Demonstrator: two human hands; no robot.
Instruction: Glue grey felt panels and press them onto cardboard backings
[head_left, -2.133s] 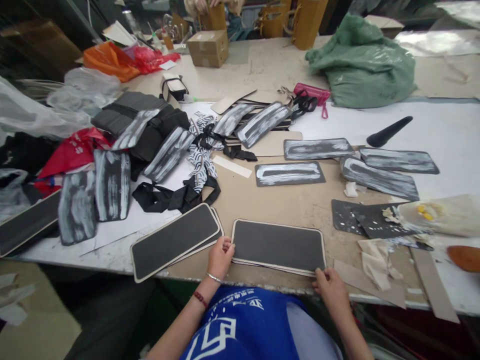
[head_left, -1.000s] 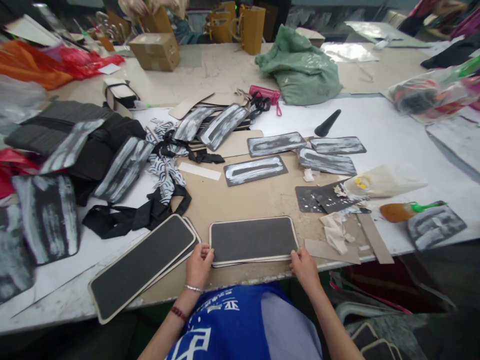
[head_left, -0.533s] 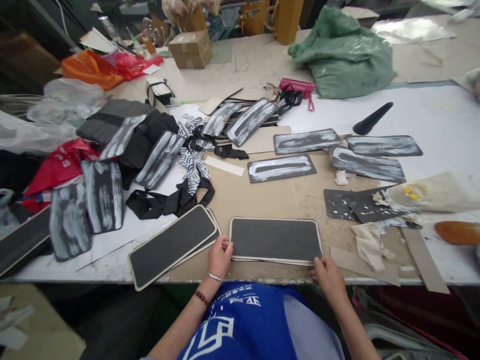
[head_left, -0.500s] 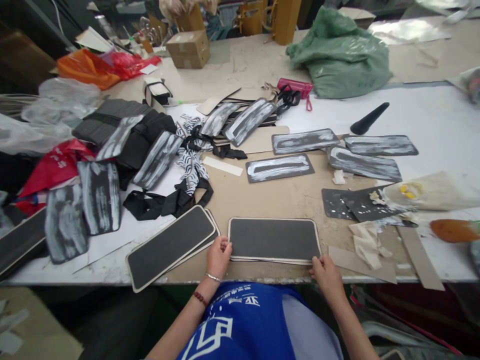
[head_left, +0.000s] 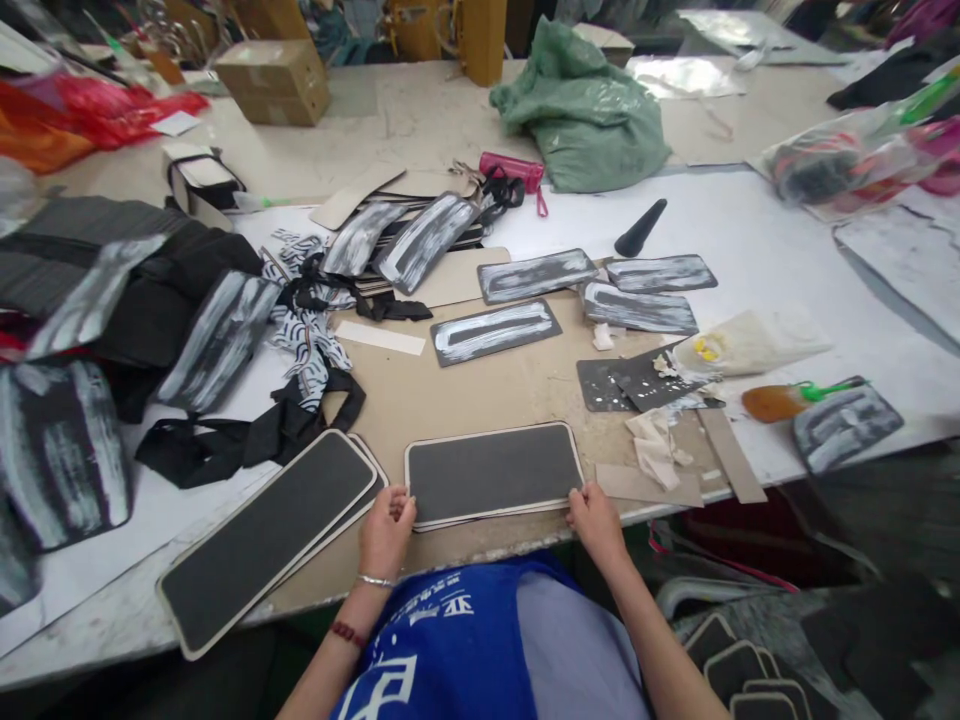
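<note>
In front of me lies a dark grey rectangular panel (head_left: 491, 472) with a pale rim and rounded corners; another edge shows just beneath it. My left hand (head_left: 388, 527) pinches its left end near the lower corner. At the lower right corner, the fingers of my right hand (head_left: 594, 518) are closed on the same panel. To the left, a similar long panel (head_left: 266, 540) lies slanted on top of another, its lower end reaching past the table's front edge.
Dark pieces smeared with white, such as one in the middle (head_left: 495, 332), lie around the table. Black straps (head_left: 247, 440) sit at left. A pale bag (head_left: 750, 342), an orange brush-like tool (head_left: 772, 402) and scraps are at right. A green sack (head_left: 581, 120) stands behind.
The view has swung to the right, so the table's things sit further left. Both hands keep their hold on the panel, which appears slightly tilted now.
</note>
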